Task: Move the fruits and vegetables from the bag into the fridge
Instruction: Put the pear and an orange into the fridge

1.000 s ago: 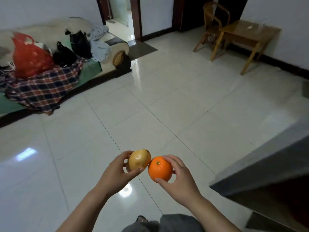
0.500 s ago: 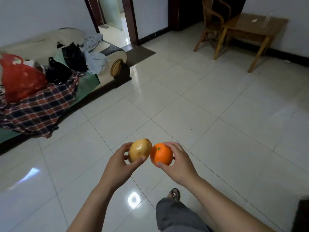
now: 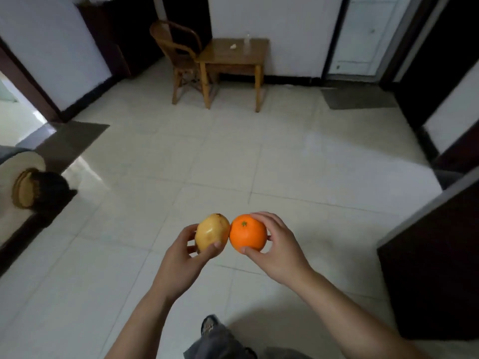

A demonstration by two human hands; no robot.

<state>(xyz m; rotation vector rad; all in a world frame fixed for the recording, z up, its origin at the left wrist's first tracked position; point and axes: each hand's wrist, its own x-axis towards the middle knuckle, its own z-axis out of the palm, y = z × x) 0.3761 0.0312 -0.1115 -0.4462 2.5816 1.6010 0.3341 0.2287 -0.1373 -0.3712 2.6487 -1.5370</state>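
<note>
My left hand (image 3: 181, 257) grips a yellowish-brown potato (image 3: 210, 233) from below and behind. My right hand (image 3: 278, 248) holds a bright orange (image 3: 248, 236) with its green stem end facing up. The two touch side by side, held out in front of me above the white tiled floor. Neither the bag nor the fridge shows in this view.
A wooden chair (image 3: 178, 55) and small wooden table (image 3: 233, 57) stand against the far wall. A white door (image 3: 360, 35) is at the back right. A dark cabinet (image 3: 435, 257) juts in at right. A sofa arm (image 3: 23, 182) is at left, with a doormat (image 3: 70, 141) beyond.
The view has swung to the right: the sofa with the red bag has left the frame and the table now sits straight ahead. Both hands keep the potato and orange together.
</note>
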